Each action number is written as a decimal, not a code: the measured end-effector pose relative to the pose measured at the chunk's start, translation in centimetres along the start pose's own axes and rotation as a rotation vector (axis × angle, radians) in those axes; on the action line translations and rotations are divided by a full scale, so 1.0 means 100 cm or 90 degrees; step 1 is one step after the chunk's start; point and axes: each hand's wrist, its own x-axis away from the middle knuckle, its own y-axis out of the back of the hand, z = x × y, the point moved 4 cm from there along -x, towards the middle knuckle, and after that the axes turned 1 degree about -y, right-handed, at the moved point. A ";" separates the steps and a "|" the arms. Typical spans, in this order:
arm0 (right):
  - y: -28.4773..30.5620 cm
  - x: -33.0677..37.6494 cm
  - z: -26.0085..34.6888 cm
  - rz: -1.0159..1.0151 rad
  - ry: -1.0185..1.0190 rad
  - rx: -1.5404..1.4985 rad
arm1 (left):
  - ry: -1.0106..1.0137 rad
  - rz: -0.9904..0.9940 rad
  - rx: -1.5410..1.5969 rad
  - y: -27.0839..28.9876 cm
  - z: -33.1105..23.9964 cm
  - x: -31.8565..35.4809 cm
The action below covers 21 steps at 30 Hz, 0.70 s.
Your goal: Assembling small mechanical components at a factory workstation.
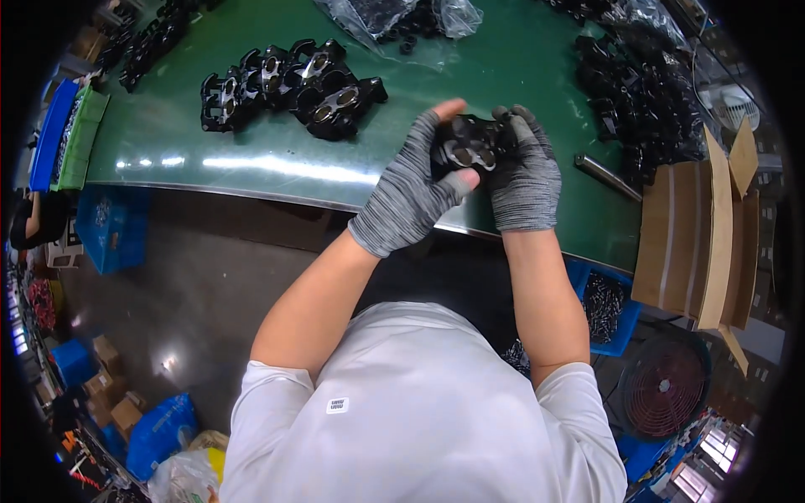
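Note:
Both my hands wear grey knit gloves and grip one black metal part (pixel 470 142) with round shiny openings, held just above the green table (pixel 251 159). My left hand (pixel 411 189) wraps it from the left, with a bare fingertip on top. From the right, my right hand (pixel 524 172) closes on the same part. A row of similar black parts (pixel 289 84) lies on the table to the upper left.
A heap of black parts (pixel 641 101) covers the table's right side, beside a metal rod (pixel 605 176). An open cardboard box (pixel 704 235) stands at the right edge. A clear bag of parts (pixel 398 21) lies at the back. Blue bins (pixel 604 306) sit below the table.

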 end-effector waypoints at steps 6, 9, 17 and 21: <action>-0.006 0.006 0.013 0.079 0.016 0.065 | 0.088 -0.051 0.011 0.017 0.003 -0.013; 0.010 0.004 0.036 0.147 -0.018 0.099 | -0.005 -0.091 -0.130 0.026 0.001 -0.021; 0.039 0.021 0.062 0.114 0.035 0.520 | -0.117 -0.077 -0.242 0.028 0.011 -0.027; 0.025 0.032 0.060 0.186 0.125 0.679 | -0.142 -0.117 -0.346 0.032 0.007 -0.028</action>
